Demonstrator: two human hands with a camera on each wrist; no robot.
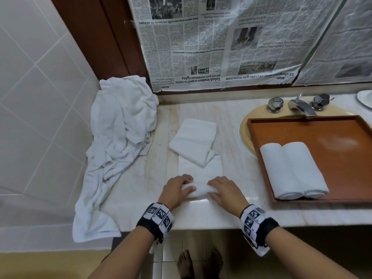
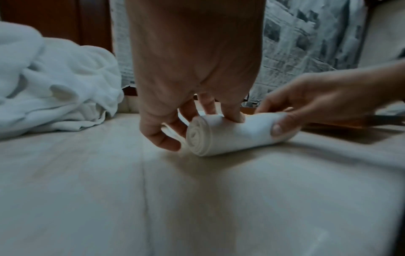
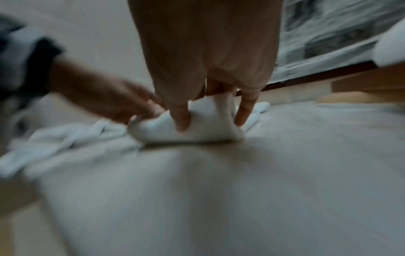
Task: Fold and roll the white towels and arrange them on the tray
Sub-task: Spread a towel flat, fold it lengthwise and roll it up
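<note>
A white towel strip [image 1: 200,168] lies on the marble counter [image 1: 141,202], its near end wound into a roll [image 1: 201,191]. My left hand [image 1: 178,189] grips the roll's left end, and my right hand [image 1: 225,191] grips its right end. The left wrist view shows the roll's spiral end [image 2: 198,136] between my left hand's thumb and fingers [image 2: 235,116]. In the blurred right wrist view my thumb [image 3: 181,119] presses into the roll [image 3: 208,124]. A folded towel [image 1: 194,140] lies on the strip's far end. Two rolled towels [image 1: 292,170] sit on the brown tray [image 1: 332,133].
A heap of crumpled white towels [image 1: 122,137] fills the counter's left side and hangs over its front edge. The tray rests over a yellow sink [image 1: 244,127] with a chrome tap [image 1: 300,105]. Newspaper [image 1: 211,41] covers the wall behind. My bare feet [image 1: 199,262] stand below.
</note>
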